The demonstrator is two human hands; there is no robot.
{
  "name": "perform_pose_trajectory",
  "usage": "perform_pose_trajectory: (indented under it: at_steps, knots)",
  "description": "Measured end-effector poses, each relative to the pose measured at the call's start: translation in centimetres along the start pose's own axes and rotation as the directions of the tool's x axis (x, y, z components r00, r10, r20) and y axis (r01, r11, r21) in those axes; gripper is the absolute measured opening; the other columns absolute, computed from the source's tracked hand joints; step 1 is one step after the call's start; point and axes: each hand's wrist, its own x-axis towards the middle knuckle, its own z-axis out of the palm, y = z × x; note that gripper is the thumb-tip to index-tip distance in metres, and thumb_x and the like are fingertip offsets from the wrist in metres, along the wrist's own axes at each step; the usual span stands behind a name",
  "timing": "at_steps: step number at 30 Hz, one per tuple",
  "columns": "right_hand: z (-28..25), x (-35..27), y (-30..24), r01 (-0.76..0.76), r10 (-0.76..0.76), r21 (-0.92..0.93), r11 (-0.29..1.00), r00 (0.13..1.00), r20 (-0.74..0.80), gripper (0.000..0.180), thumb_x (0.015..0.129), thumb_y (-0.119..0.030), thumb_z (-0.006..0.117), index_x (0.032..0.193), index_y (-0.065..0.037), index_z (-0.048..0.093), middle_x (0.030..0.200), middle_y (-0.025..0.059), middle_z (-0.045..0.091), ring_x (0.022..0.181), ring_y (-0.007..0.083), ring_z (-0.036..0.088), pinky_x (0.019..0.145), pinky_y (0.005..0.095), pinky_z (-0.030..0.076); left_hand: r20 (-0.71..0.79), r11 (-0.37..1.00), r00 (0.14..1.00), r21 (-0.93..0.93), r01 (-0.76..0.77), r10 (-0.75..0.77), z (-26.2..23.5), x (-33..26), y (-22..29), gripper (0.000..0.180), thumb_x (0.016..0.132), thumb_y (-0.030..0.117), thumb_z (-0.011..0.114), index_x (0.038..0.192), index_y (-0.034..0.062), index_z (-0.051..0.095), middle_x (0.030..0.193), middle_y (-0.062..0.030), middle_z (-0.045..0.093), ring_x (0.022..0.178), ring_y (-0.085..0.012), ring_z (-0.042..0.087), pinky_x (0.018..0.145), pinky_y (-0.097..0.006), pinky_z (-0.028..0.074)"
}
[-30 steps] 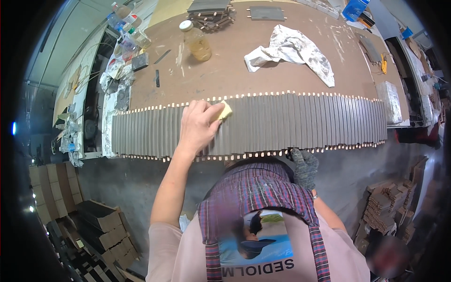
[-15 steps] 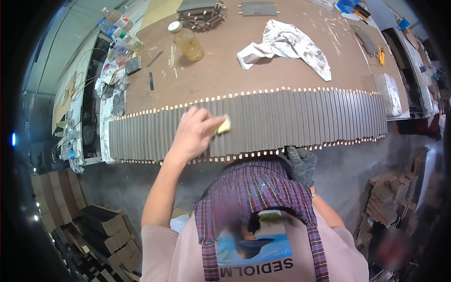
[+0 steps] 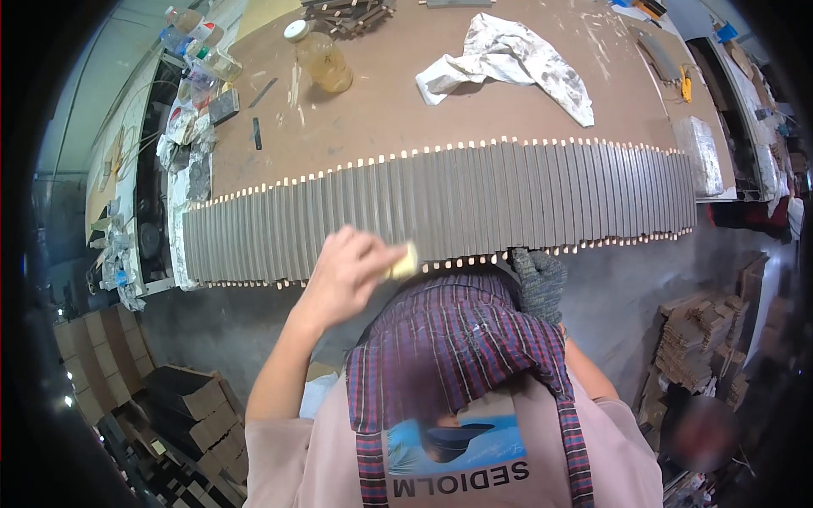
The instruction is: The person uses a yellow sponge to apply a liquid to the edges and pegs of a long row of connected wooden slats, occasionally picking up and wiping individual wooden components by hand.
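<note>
A long row of narrow grey slats (image 3: 474, 199) with pale wooden pegs at both ends lies side by side along the table's near edge. My bare left hand (image 3: 345, 267) pinches a pale yellow sponge-like block (image 3: 406, 262) at the near edge of the row, left of the middle. My right hand (image 3: 540, 284), in a dark grey knitted glove, is at the same edge, further right, in front of my apron. Its fingers are bent together against the slat ends. Whatever they may hold is hidden.
A capped jar of yellowish liquid (image 3: 322, 59) and a stained white cloth (image 3: 506, 63) are on the brown table (image 3: 364, 123) beyond the row. Plastic bottles (image 3: 203, 51) stand far left. A wrapped block (image 3: 698, 157) sits right. Stacked slats (image 3: 699, 339) are below right.
My left hand has drawn the yellow block toward me, from the middle of the slats to their near edge. My right hand stays at the edge. The view has shifted slightly.
</note>
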Motion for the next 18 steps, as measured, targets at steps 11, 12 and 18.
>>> perform_pose_trajectory:
  at_steps: [11, 12, 18]
  knots:
    - [-0.3, 0.4, -0.9, 0.035, -0.035, 0.013, 0.999, 0.999, 0.001, 0.025, 0.095, -0.019, 0.071, 0.08, 0.0, 0.071, 0.067, 0.0157, 0.061, 0.056, 0.0296, 0.053, 0.055, 0.0428, 0.041, -0.032, 0.998, 0.999, -0.063, 0.016, -0.018, 0.5, -0.4, 1.8, 0.039, 0.073, 0.002, 0.075, 0.11, 0.0152, 0.078, 0.1, -0.003, 0.067, 0.094, -0.0257, 0.057, 0.089, -0.038, 0.042]
    - [-0.1, 0.4, -0.6, 0.071, -0.071, -0.01, 0.997, 0.997, -0.023, 0.029, 0.095, -0.021, 0.071, 0.078, 0.002, 0.071, 0.062, 0.016, 0.06, 0.053, 0.0275, 0.051, 0.054, 0.0422, 0.04, 0.042, 0.996, 0.997, -0.058, 0.066, -0.063, -0.5, -1.7, 1.7, 0.038, 0.073, 0.002, 0.075, 0.108, 0.0151, 0.079, 0.098, -0.0026, 0.067, 0.094, -0.0252, 0.057, 0.089, -0.038, 0.042]
    - [0.3, 0.2, -0.7, -0.15, 0.152, 0.103, 0.983, 0.988, -0.009, 0.024, 0.095, -0.017, 0.071, 0.08, 0.001, 0.074, 0.064, 0.0152, 0.063, 0.054, 0.0256, 0.053, 0.056, 0.041, 0.041, -0.196, 0.994, 0.976, -0.068, 0.087, -0.099, -1.5, -0.8, 1.1, 0.041, 0.07, 0.002, 0.073, 0.11, 0.009, 0.077, 0.101, -0.0072, 0.068, 0.092, -0.0284, 0.058, 0.088, -0.039, 0.045]
